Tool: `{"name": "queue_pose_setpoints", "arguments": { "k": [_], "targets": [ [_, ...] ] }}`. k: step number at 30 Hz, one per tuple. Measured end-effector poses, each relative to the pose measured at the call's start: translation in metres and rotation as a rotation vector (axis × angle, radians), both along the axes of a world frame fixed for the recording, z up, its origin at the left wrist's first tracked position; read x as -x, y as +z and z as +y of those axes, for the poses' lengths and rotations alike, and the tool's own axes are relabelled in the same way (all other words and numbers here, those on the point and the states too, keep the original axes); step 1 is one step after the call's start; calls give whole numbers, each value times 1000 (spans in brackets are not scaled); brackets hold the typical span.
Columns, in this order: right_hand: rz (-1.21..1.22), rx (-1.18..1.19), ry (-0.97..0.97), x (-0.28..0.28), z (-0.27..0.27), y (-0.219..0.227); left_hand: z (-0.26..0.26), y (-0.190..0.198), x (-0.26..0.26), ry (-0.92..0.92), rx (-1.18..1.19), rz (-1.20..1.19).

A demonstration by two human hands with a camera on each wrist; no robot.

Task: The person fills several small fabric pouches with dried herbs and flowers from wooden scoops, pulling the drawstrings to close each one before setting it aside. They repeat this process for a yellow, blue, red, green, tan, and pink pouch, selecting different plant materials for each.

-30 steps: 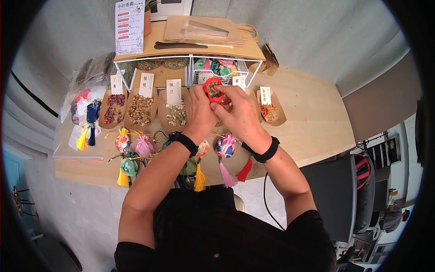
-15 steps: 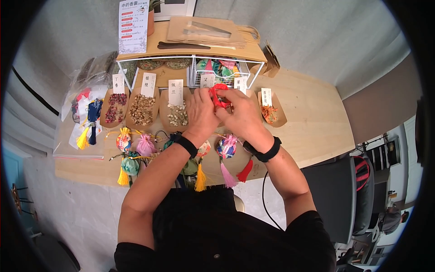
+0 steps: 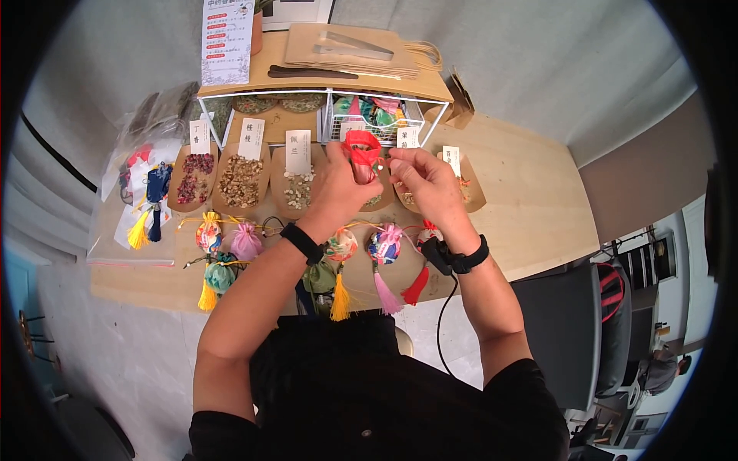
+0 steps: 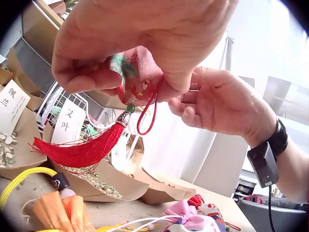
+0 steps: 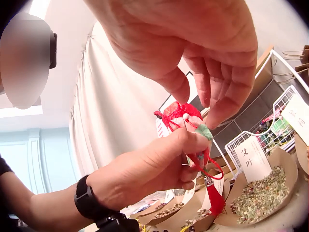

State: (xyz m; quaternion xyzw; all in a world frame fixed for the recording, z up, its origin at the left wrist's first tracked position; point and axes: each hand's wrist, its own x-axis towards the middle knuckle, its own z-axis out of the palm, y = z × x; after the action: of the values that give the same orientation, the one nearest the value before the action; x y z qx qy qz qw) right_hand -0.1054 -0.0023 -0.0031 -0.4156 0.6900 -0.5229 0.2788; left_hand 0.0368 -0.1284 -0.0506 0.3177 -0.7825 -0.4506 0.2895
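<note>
In the head view a small red drawstring pouch (image 3: 361, 144) stands mouth up, its gathered red top spread open. My left hand (image 3: 342, 188) grips its body between thumb and fingers. The left wrist view shows the pouch's patterned underside (image 4: 142, 79), with a red tassel (image 4: 79, 149), a green bead and a red cord loop hanging below. Just right of the pouch is my right hand (image 3: 433, 184), fingers loosely bent. In the right wrist view its thumb and fingers stand apart over the pouch's top, holding nothing.
Paper trays of dried herbs with name cards line the table, including rosebuds (image 3: 196, 177) and aiye leaves (image 5: 263, 193). Finished sachets (image 3: 384, 247) with tassels lie nearer the front edge. Behind stands a wooden shelf (image 3: 261, 81) with a wire basket, paper bags and metal tongs (image 3: 354, 48).
My right hand has come off the pouch's rim and moved right. The red mouth, covered by fingers half a second ago, shows again. My left hand still holds the pouch, now turned more side-on.
</note>
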Motion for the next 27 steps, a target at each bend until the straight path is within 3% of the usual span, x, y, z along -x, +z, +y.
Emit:
{"name": "queue_pose_setpoints", "arguments": {
  "k": [3,9,13,16,22,27],
  "targets": [
    [16,49,82,-5,1,-4,7,5,0,-10,49,-1],
    [139,34,-33,-10,2,-7,15,7,-6,-105,67,37],
    [-99,166,-42,-2,8,-10,7,4,-16,-254,25,292],
    [-164,213,-65,-3,14,-5,1,11,-26,-246,8,181],
    [-162,213,-71,-9,21,-2,0,26,-28,-151,319,206],
    [-157,220,-154,-6,36,11,-5,29,-37,-180,-37,372]
  ]
}}
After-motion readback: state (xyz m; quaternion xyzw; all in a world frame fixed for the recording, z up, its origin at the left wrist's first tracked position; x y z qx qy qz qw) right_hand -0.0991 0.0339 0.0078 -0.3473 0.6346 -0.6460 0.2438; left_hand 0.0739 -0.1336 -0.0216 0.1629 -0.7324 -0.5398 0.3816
